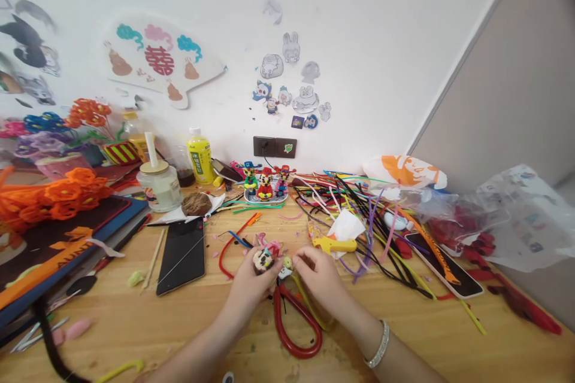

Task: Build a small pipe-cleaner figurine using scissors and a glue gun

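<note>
My left hand (249, 281) is closed around a small handmade figure (263, 260) with a cream face, dark spots and pink pieces on top. Close beside it, my right hand (317, 275) has its thumb and fingers pinched together; what lies between them is too small to make out. A small yellow-green piece (287, 263) shows between the two hands. Under them on the table lies a tool with a red loop handle (299, 354), its front end hidden by my hands. A yellow glue gun (335, 244) lies just beyond my right hand.
Pipe cleaners (372, 233) are heaped at the right, near a phone (444, 269) and plastic bags (516, 209). Finished figures (265, 182) stand at the back. A black tablet or phone (182, 254), a candle jar (159, 187) and a yellow bottle (200, 158) are on the left.
</note>
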`<state>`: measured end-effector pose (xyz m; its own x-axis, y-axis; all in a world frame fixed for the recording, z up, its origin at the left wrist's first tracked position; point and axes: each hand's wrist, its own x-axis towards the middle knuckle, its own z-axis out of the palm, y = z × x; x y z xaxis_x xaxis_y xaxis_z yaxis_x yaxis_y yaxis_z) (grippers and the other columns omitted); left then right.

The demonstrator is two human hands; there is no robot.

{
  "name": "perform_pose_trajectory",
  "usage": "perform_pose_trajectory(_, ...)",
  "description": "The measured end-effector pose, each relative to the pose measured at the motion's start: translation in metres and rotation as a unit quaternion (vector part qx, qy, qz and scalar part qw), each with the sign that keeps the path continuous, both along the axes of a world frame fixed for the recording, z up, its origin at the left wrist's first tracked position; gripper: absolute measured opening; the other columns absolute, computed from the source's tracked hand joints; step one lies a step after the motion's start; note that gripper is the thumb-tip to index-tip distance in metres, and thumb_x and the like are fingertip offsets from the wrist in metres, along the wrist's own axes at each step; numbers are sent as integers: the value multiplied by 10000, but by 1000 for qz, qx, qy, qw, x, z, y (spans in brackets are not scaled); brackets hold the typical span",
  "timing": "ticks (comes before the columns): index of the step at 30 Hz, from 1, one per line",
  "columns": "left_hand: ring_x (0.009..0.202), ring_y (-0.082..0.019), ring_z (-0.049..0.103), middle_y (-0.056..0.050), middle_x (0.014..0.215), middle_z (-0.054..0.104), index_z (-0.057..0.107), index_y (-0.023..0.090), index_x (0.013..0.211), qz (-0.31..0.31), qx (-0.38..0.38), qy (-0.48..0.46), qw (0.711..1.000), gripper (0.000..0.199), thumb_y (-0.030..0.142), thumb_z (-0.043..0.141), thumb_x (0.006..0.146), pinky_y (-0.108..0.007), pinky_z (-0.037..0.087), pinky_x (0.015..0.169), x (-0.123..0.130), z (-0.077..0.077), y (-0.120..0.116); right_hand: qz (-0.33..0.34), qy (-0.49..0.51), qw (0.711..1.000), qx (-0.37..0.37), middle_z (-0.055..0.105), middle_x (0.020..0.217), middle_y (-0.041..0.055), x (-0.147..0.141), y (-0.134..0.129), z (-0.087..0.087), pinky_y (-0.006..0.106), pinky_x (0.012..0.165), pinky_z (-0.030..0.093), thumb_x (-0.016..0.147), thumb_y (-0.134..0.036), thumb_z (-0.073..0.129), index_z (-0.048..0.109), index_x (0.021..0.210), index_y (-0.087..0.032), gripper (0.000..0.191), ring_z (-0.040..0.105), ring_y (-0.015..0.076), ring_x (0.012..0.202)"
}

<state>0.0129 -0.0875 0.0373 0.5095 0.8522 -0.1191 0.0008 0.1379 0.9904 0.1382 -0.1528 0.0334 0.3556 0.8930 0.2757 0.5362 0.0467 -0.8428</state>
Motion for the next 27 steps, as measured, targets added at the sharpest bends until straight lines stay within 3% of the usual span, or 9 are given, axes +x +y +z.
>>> perform_pose_trajectory(3, 400, -75, 421, 77, 519, 505, 495, 171, 756, -15, 33, 15, 999, 264, 294, 653, 583, -192, 331, 398, 0, -2, 2, -11, -16, 1000, 17, 608, 736, 10, 6, -1, 3, 223, 568, 399, 774, -241, 504, 599, 802, -171, 121, 522, 123, 624)
perform_pose_trajectory(7, 601, -136, 508, 30, 622, 559, 545, 149, 701, -67, 83, 40, 993, 224, 216, 677, 533, -238, 396, 573, 0, -10, 3, 54, -23, 998, 10, 621, 829, 19, 8, -1, 0, 237, 646, 422, 767, -276, 545, 613, 873, -189, 154, 547, 142, 737)
perform_pose_trajectory(10, 591, -141, 498, 35, 613, 545, 538, 153, 714, -98, 84, 46, 991, 256, 249, 689, 530, -247, 389, 568, 0, -14, 4, 60, -13, 998, -7, 625, 796, 23, 5, -1, -3, 246, 660, 427, 769, -290, 545, 624, 825, -176, 150, 551, 148, 740)
perform_pose_trajectory(14, 623, -141, 503, 20, 661, 544, 530, 152, 741, -83, 94, 20, 992, 275, 347, 653, 591, -251, 405, 586, 1, -13, 4, 53, -5, 999, -10, 631, 777, 22, 7, 0, -3, 234, 633, 425, 784, -295, 523, 622, 811, -169, 162, 558, 139, 705)
perform_pose_trajectory(16, 543, -112, 467, 36, 625, 514, 520, 152, 749, -71, 93, 24, 993, 282, 373, 631, 614, -227, 386, 514, 1, -11, 4, 44, -28, 999, 0, 627, 754, 17, 13, 1, 0, 224, 621, 420, 804, -281, 488, 618, 786, -169, 172, 557, 134, 695)
perform_pose_trajectory(19, 373, -48, 324, 86, 528, 432, 482, 163, 755, -73, 63, 23, 995, 307, 409, 613, 626, -185, 270, 370, 0, -9, 4, -29, -112, 993, 7, 619, 733, 21, 28, 1, 5, 225, 608, 413, 814, -249, 449, 607, 766, -164, 186, 546, 138, 672)
perform_pose_trajectory(23, 305, -9, 244, 112, 489, 407, 436, 182, 715, -56, 22, 9, 998, 322, 427, 621, 617, -160, 186, 318, 0, -5, 4, -114, -280, 952, -43, 619, 878, 68, 54, -3, 13, 294, 748, 368, 740, -111, 460, 600, 873, -150, 197, 511, 206, 847)
perform_pose_trajectory(25, 296, -3, 245, 106, 499, 433, 435, 183, 714, -51, 8, 6, 999, 331, 433, 627, 611, -156, 183, 305, -1, -3, 4, -100, -376, 914, -111, 613, 930, 74, 64, -6, 13, 300, 761, 351, 695, -64, 461, 581, 960, -158, 306, 491, 222, 895)
perform_pose_trajectory(27, 282, -3, 238, 112, 467, 421, 431, 185, 712, -63, -1, 1, 998, 339, 451, 619, 615, -154, 167, 293, -1, -1, 3, -78, -416, 894, -148, 614, 942, 74, 69, -7, 10, 286, 740, 351, 673, -46, 468, 562, 1015, -172, 376, 497, 218, 884)
